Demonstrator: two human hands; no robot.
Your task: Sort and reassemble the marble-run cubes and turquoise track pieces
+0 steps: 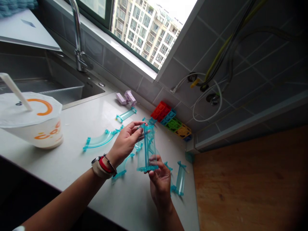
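Both hands grip a clear teal plastic track piece (146, 147) above the white countertop. My left hand (128, 138) pinches its far end between thumb and fingers. Lower down, my right hand (160, 176) is closed around the near end, its fingertips partly seen through the plastic. Around them lie more teal pieces: a curved track (99, 140) to the left, a straight one (126, 115) further back, another curved one (122, 168) beside my left wrist, and a straight one (181, 178) to the right. Some pieces behind my hands are partly hidden.
Two lilac blocks (126, 98) sit near the wall. A row of coloured plastic blocks (170, 120) runs along the tiles. At left stands a cup with a straw (33, 122), near the sink (64, 91) and faucet (78, 41). Cables (216, 61) hang at right.
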